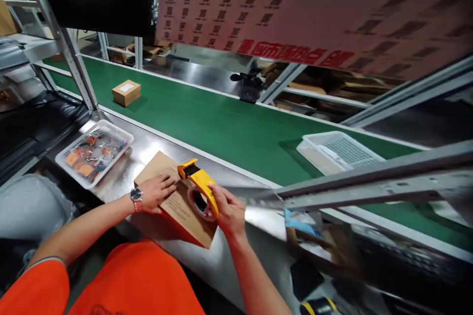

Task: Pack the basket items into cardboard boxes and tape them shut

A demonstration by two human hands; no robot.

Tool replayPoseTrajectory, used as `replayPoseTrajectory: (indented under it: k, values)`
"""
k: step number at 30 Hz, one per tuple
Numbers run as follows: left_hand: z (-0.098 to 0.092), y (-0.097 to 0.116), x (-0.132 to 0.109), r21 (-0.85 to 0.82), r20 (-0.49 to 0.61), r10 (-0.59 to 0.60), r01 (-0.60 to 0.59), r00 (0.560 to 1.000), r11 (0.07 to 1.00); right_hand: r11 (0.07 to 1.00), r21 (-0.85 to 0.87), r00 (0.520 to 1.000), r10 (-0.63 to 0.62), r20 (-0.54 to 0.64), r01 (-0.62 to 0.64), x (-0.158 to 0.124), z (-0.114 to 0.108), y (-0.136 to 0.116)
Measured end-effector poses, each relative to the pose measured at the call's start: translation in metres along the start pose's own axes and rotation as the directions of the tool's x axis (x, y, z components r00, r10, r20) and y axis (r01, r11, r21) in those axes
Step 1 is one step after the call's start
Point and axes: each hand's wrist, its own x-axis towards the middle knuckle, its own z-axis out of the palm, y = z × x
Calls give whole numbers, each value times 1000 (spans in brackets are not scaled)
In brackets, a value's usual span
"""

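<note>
A flat brown cardboard box (181,206) lies tilted on the steel bench, with printed text on its top face. My left hand (157,193) rests flat on that face, holding nothing. My right hand (229,210) grips the handle of a yellow tape dispenser (201,184) pressed against the box. The dispenser's tape roll (199,204) sits near the box's edge, and my right hand partly hides the dispenser's lower end.
A white basket (70,157) of orange packets stands left of the box. A green conveyor belt (207,118) runs behind the bench, carrying a small carton (126,92) and a white tray (340,152). A grey metal rail (373,182) crosses the right side.
</note>
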Motion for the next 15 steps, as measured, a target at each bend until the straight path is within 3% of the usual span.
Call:
replayPoseTrajectory:
  k: [3, 5, 7, 8, 10, 11, 13, 15]
  values:
    - [2, -4, 1, -171, -94, 19, -35, 995, 985, 999, 37, 1000, 4, 28, -5, 3, -11, 8]
    - [-2, -6, 1, -414, -251, -29, -80, 967, 907, 998, 69, 999, 7, 34, -10, 2, -16, 10]
    - [-13, -7, 5, -699, -376, -274, -77, 885, 711, 996, 91, 999, 4, 35, -8, 0, -17, 11]
    - [-20, -6, 8, -828, -355, -449, -53, 820, 558, 995, 98, 999, -3, 38, -1, -2, -16, 11]
    - [-36, -2, 19, -985, -115, -698, 10, 707, 173, 995, 92, 998, -38, 57, 33, -5, -15, 10]
    - [-43, 1, 25, -999, 48, -718, 51, 694, -17, 995, 74, 995, -70, 64, 65, -5, -15, 10]
    - [-54, 8, 39, -953, 280, -611, 140, 741, -268, 986, 12, 984, -169, 62, 168, -5, -16, 9]
    - [-58, 17, 50, -934, 321, -536, 166, 781, -318, 958, -64, 960, -276, 48, 279, -3, -17, 8]
